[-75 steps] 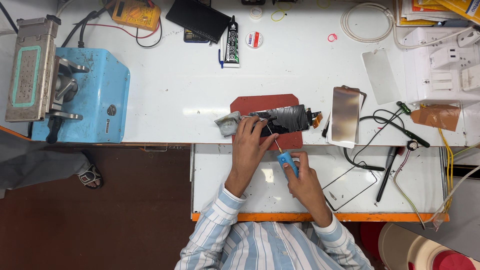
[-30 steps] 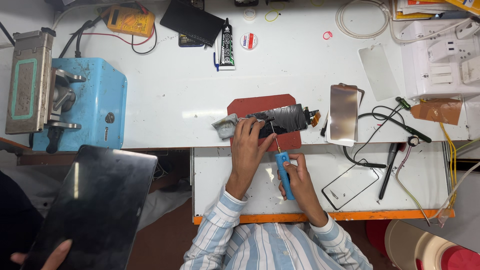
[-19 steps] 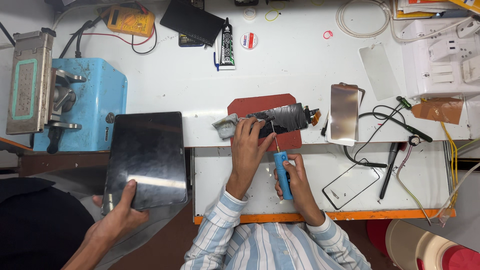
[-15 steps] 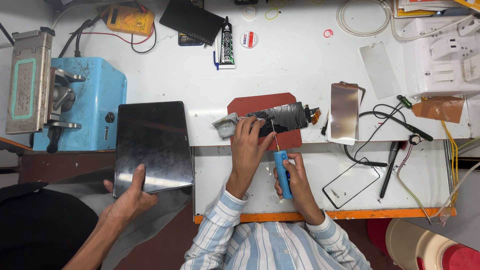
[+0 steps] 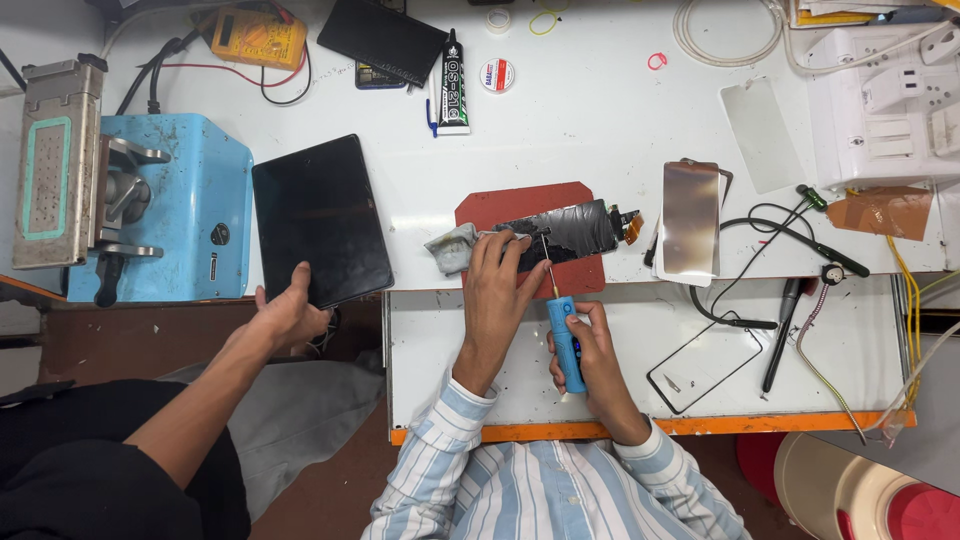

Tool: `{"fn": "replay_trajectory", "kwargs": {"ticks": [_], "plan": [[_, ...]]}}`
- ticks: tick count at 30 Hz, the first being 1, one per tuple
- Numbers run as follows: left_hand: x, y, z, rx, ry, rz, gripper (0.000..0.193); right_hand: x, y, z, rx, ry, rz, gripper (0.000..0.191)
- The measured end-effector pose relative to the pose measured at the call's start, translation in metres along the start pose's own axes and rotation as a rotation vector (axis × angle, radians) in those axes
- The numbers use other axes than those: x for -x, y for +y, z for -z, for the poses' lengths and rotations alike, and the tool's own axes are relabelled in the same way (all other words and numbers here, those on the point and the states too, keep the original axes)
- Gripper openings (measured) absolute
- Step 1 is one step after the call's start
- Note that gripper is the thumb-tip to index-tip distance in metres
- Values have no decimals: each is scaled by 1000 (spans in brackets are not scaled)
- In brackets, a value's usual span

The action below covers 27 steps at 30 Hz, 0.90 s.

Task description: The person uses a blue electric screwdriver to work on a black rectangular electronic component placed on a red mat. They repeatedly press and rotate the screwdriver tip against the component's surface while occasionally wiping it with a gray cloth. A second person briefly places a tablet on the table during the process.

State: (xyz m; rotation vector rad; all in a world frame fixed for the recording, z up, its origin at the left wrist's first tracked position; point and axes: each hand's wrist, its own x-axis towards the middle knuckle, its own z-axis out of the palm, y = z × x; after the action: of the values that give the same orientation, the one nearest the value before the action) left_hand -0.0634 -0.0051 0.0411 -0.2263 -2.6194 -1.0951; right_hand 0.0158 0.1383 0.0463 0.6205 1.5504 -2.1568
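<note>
Pressing a dismantled phone panel [image 5: 562, 232] flat on the red mat [image 5: 510, 205], left hand [image 5: 497, 290] rests fingers down; right hand [image 5: 585, 350] grips a blue electric screwdriver [image 5: 565, 340], tip on the panel. Newly arrived: a co-worker's hand [image 5: 290, 315] lays a dark tablet [image 5: 320, 220] on the bench (work undisturbed).

Left hand [image 5: 497, 290] covers the near edge of the phone part [image 5: 560, 232], so can't see what the fingers press on. The driver [image 5: 565, 342] tip is too thin to tell where it lands. Right hand [image 5: 590, 355] wraps the driver's lower half. Co-worker's hand [image 5: 290, 312] hides the tablet [image 5: 320, 220] corner. Bin [image 5: 860, 490] cut off bottom right.
</note>
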Motion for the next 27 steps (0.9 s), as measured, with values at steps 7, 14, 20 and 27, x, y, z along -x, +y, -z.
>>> {"fn": "replay_trajectory", "kwargs": {"ticks": [7,14,20,27], "plan": [[0,-1,-2,-13,11,-8,40,0,10,-10,-48,8,42,25],[0,-1,-1,-3,-4,10,39,1,13,-13,-57,12,61,26],[0,-1,-1,-11,0,10,40,1,12,-16,-67,16,56,26],[1,-2,-2,-4,2,9,39,1,14,-17,-87,15,61,27]]}}
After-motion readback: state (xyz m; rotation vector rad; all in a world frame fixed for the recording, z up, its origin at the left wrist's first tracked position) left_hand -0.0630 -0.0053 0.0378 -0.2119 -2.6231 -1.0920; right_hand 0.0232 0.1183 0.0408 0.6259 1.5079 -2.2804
